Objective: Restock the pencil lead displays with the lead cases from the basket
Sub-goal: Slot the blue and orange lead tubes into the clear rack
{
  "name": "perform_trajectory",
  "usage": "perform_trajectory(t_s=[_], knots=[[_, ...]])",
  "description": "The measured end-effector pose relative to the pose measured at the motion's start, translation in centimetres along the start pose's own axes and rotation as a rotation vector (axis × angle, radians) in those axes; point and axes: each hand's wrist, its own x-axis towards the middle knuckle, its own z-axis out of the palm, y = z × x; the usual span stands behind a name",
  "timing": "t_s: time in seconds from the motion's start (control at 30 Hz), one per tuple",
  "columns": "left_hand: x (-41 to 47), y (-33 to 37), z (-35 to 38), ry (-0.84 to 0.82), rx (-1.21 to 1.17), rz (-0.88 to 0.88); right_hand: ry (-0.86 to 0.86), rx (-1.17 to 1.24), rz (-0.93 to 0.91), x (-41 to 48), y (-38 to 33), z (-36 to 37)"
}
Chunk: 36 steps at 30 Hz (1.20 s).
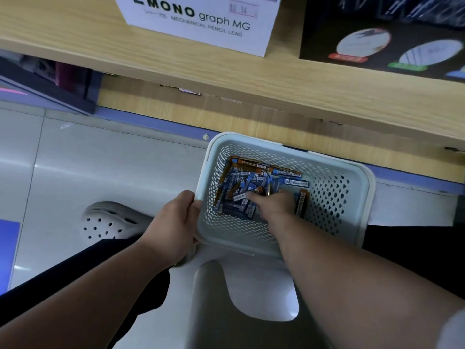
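Inside basket (251, 141), right hand (275, 204) half-buried among lead cases (240, 183), grasp unclear; left hand (173, 220) grips rim.

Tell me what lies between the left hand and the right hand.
Head view: between the left hand on the rim and the right hand in the pile lie the perforated wall of the basket and some loose lead cases.

Lead cases (241, 192) in basket (362, 197), before shelf (276, 81); display box (201, 21) on shelf.

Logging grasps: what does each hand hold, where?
Left hand grips the left rim of the pale perforated plastic basket; right hand among blue lead cases, grip unclear.
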Motion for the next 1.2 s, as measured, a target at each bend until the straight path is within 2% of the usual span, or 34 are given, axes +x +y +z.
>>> perform_trajectory(t_s=[0.37, 0.7, 1.2], knots=[[0.1, -0.1, 0.4, 0.024, 0.04, 0.065, 0.055, -0.17, 0.054, -0.9, -1.8, 2.4], [0.2, -0.5, 0.6, 0.018, 0.017, 0.084, 0.05, -0.054, 0.084, -0.8, -1.2, 3.6], [0.1, -0.5, 0.5, 0.018, -0.023, 0.061, 0.024, -0.04, 0.124, -0.7, -1.3, 2.9]])
